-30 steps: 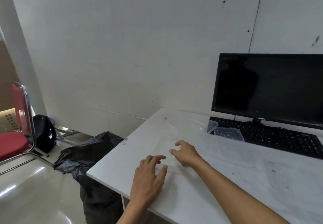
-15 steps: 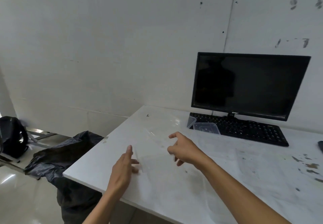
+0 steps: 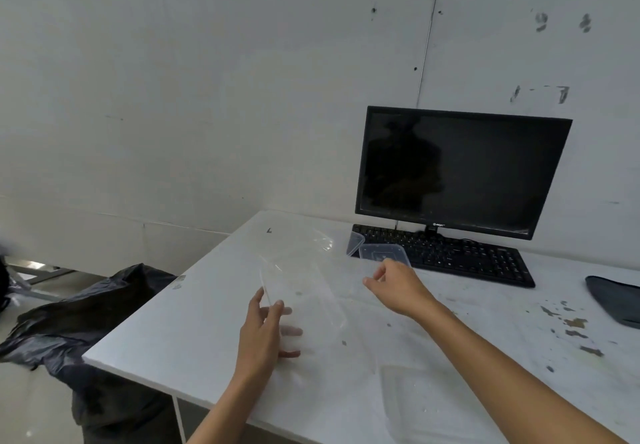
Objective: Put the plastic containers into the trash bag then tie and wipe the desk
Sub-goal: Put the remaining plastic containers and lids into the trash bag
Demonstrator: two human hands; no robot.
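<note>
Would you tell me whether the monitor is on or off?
Off, it seems: the monitor screen is uniformly black, showing only faint reflections.

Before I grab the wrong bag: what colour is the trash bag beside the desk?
Black: the trash bag sits slumped on the floor left of the desk, in the head view.

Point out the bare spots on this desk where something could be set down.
Free: the desk's left strip, between its edge and the left hand. Crowded: clear containers by the keyboard, another in the left hand, a lid near front; stains right.
</note>
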